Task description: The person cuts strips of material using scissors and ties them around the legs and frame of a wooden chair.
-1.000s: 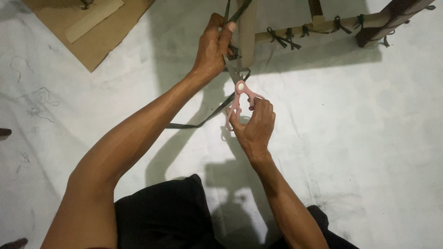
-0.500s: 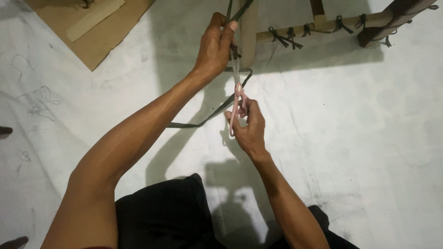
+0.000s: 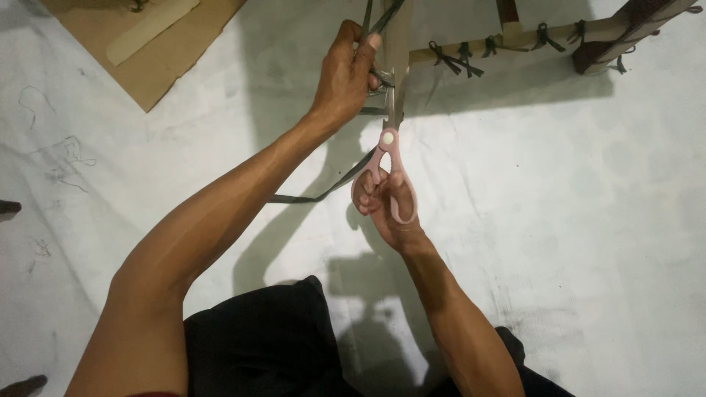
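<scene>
My right hand (image 3: 386, 209) grips pink-handled scissors (image 3: 388, 165), blades closed and pointing up at a dark strap (image 3: 334, 187). My left hand (image 3: 346, 73) pinches that strap against a pale wooden post (image 3: 398, 44) near the top of the view. The strap's loose tail runs down and left across the floor. The post belongs to a wooden frame (image 3: 515, 37) with several dark ties knotted along its rail.
A sheet of brown cardboard (image 3: 147, 51) lies at the top left on the white floor (image 3: 551, 220). A dark wooden leg (image 3: 625, 29) of the frame stands at the top right. My dark trousers (image 3: 265, 345) fill the bottom.
The scissors' handles have come together and the blades have closed at the strap by the post. My right hand has shifted slightly up. My left hand has stayed on the strap.
</scene>
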